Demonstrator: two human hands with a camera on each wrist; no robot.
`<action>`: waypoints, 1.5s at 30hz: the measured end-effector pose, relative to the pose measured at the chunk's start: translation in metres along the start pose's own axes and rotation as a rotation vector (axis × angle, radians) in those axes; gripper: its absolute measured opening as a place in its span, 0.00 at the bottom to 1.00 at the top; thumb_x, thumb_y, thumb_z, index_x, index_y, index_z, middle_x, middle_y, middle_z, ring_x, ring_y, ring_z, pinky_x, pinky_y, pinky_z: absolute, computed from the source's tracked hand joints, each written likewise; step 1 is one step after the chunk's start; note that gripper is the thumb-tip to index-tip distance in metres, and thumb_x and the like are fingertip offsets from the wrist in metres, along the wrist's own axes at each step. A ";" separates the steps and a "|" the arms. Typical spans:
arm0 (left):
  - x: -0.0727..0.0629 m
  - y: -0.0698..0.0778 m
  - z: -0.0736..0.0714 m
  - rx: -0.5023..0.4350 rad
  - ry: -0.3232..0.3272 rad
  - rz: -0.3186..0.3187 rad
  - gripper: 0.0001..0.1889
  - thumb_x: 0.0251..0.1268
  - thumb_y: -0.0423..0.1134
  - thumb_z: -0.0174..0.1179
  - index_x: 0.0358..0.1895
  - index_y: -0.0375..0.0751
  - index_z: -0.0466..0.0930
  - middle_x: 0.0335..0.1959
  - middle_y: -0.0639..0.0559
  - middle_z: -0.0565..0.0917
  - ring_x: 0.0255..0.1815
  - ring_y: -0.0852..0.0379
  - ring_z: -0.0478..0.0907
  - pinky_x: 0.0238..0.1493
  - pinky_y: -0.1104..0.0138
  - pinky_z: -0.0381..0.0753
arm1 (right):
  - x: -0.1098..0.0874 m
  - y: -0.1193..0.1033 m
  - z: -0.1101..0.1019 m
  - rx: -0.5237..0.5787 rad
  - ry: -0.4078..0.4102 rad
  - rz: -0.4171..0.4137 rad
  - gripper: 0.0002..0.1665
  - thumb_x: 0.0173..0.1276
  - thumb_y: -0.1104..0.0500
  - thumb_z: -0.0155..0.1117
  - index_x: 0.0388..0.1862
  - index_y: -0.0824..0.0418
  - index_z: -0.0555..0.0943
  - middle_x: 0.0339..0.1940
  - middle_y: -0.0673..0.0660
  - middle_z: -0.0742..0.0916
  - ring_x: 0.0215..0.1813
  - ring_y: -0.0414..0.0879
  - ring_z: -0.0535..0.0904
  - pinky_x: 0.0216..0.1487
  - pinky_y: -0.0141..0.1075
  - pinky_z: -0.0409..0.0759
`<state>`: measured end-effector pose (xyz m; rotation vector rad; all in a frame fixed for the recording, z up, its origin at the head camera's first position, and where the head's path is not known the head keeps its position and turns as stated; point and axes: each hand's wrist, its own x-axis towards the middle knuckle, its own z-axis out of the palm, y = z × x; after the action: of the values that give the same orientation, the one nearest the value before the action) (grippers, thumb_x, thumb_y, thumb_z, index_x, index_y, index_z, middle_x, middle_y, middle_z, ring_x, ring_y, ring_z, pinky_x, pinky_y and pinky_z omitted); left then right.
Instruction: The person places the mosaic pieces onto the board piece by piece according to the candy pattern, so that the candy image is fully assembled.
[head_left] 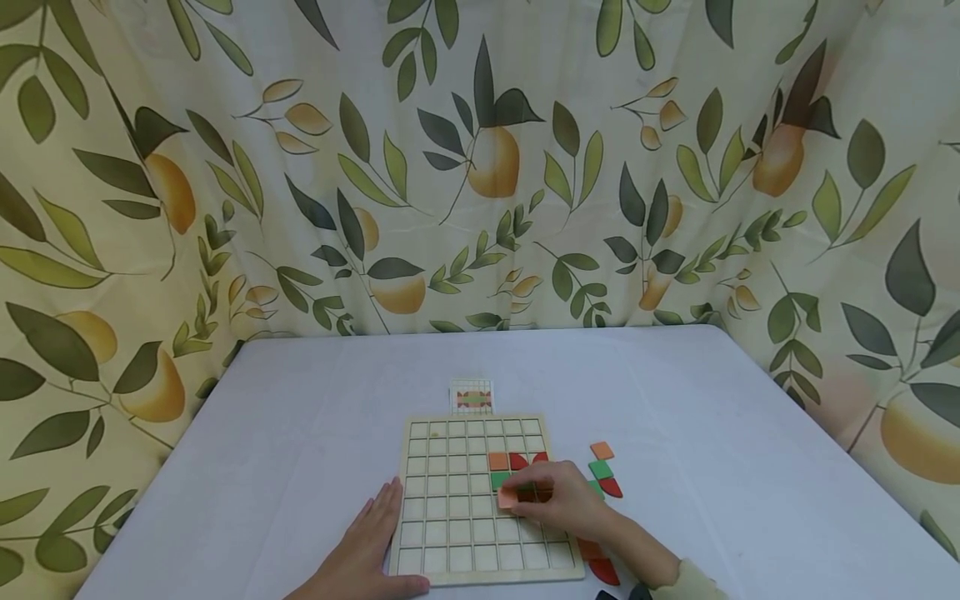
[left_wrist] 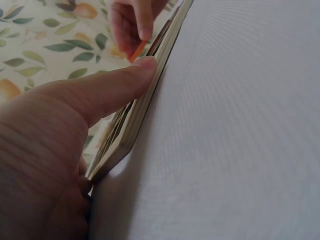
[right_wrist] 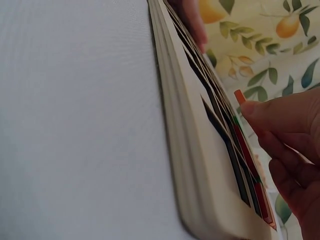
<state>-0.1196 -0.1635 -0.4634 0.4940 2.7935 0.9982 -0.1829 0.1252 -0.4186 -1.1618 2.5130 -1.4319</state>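
Observation:
A pale wooden grid board [head_left: 450,508] lies on the white table. My left hand [head_left: 360,546] rests at its left side, fingers extended along the frame; the thumb [left_wrist: 117,87] lies on the front rim. With thumb and fingertips, my right hand [head_left: 562,500] pinches an orange square tile [head_left: 507,498] over the board's right half. In the right wrist view the orange tile [right_wrist: 240,96] stands tilted just above the grid. Behind it are another orange square [head_left: 498,461], a green tile [head_left: 499,481] and red pieces [head_left: 517,461]. My right hand covers part of this area.
Beyond the board's far edge lies a small pattern card [head_left: 472,398]. Along the right side are loose tiles, among them an orange square [head_left: 602,450], a green tile [head_left: 601,468] and a red piece [head_left: 604,572]. A leaf-and-fruit patterned curtain [head_left: 480,208] hangs around the table.

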 end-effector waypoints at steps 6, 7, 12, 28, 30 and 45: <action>0.001 0.000 -0.001 0.015 -0.003 -0.015 0.63 0.41 0.70 0.61 0.71 0.28 0.40 0.72 0.38 0.44 0.72 0.44 0.38 0.66 0.64 0.30 | 0.002 -0.002 -0.001 0.018 -0.017 0.051 0.13 0.54 0.68 0.69 0.40 0.67 0.83 0.37 0.58 0.86 0.33 0.54 0.77 0.31 0.34 0.77; 0.001 0.001 -0.001 0.020 -0.003 -0.017 0.63 0.41 0.70 0.61 0.71 0.28 0.41 0.72 0.38 0.45 0.72 0.44 0.38 0.67 0.60 0.33 | 0.002 -0.002 -0.001 0.021 -0.023 0.061 0.13 0.54 0.68 0.69 0.40 0.67 0.83 0.37 0.58 0.86 0.33 0.53 0.77 0.31 0.34 0.77; 0.001 0.002 -0.001 0.031 -0.005 -0.022 0.64 0.40 0.70 0.61 0.71 0.28 0.41 0.72 0.38 0.45 0.72 0.44 0.39 0.65 0.52 0.40 | 0.002 0.000 -0.001 0.044 -0.051 0.093 0.13 0.55 0.67 0.68 0.41 0.67 0.83 0.38 0.57 0.86 0.37 0.51 0.78 0.34 0.35 0.78; 0.001 0.001 0.000 0.026 0.004 -0.007 0.64 0.40 0.71 0.61 0.70 0.27 0.41 0.72 0.37 0.45 0.72 0.44 0.39 0.62 0.77 0.25 | 0.001 -0.001 0.000 0.030 -0.041 0.046 0.13 0.54 0.69 0.69 0.40 0.68 0.83 0.37 0.58 0.86 0.39 0.49 0.80 0.37 0.36 0.79; 0.001 0.001 0.000 0.024 0.004 -0.005 0.64 0.40 0.71 0.61 0.70 0.27 0.41 0.72 0.37 0.45 0.72 0.44 0.39 0.57 0.83 0.22 | 0.000 0.005 0.002 0.024 -0.041 0.063 0.13 0.54 0.68 0.69 0.40 0.66 0.83 0.37 0.56 0.86 0.39 0.47 0.80 0.37 0.35 0.79; 0.001 -0.001 0.002 0.028 0.006 0.018 0.63 0.41 0.69 0.61 0.70 0.25 0.40 0.71 0.35 0.45 0.71 0.42 0.39 0.55 0.85 0.20 | 0.000 -0.001 0.002 0.015 -0.040 0.053 0.13 0.54 0.68 0.68 0.41 0.68 0.83 0.38 0.58 0.86 0.39 0.50 0.79 0.38 0.38 0.79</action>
<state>-0.1206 -0.1631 -0.4658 0.5219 2.8165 0.9666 -0.1815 0.1231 -0.4191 -1.1011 2.4829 -1.3982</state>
